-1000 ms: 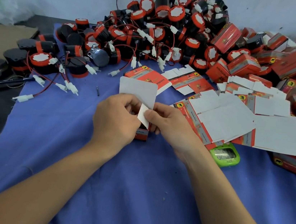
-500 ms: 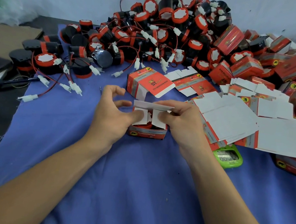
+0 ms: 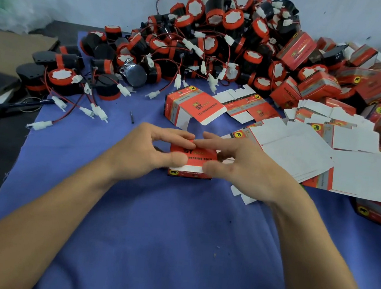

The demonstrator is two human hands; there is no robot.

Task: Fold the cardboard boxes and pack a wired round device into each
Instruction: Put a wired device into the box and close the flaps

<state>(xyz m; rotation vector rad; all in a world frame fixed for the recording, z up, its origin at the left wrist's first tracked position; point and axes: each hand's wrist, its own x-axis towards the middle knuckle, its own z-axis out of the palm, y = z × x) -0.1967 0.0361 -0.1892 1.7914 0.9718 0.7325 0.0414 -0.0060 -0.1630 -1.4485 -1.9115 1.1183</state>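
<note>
**Item 1. Blue cloth** [image 3: 172,239]: covers the worktop and lies nearest the viewer, with both bare forearms reaching across it toward the red box.

**Item 2. Red box** [image 3: 194,157]: a small printed carton standing on the cloth at the centre, lid side up. A yellow emblem shows on its near face. Whether a device is inside cannot be seen.

**Item 3. Left hand** [image 3: 145,148]: at the left of the red box. Grip partly closed: fingers bent over the far edge of the lid, thumb down on its near edge. The hand is motion-blurred.

**Item 4. Right hand** [image 3: 239,170]: at the right of the red box. Grip likewise half closed on the box, with the forefinger over the top meeting the left forefinger and the thumb at the near edge.

**Item 5. White card flaps** [image 3: 243,196]: just right of the red box, showing under the right wrist.

**Item 6. Flat box blanks** [image 3: 304,152]: a fanned heap right of the red box, white sides up.

**Item 7. Pen** [image 3: 18,104]: well left of the red box, off the cloth edge.

**Item 8. Open carton** [image 3: 189,106]: just beyond the red box, its flap hanging out.

**Item 9. Wired round devices** [image 3: 210,38]: a large black-and-red pile beyond the red box, against the wall, with red leads and white plugs trailing toward it.

**Item 10. Packed red boxes** [image 3: 318,86]: heaped beyond and right of the red box.
</note>
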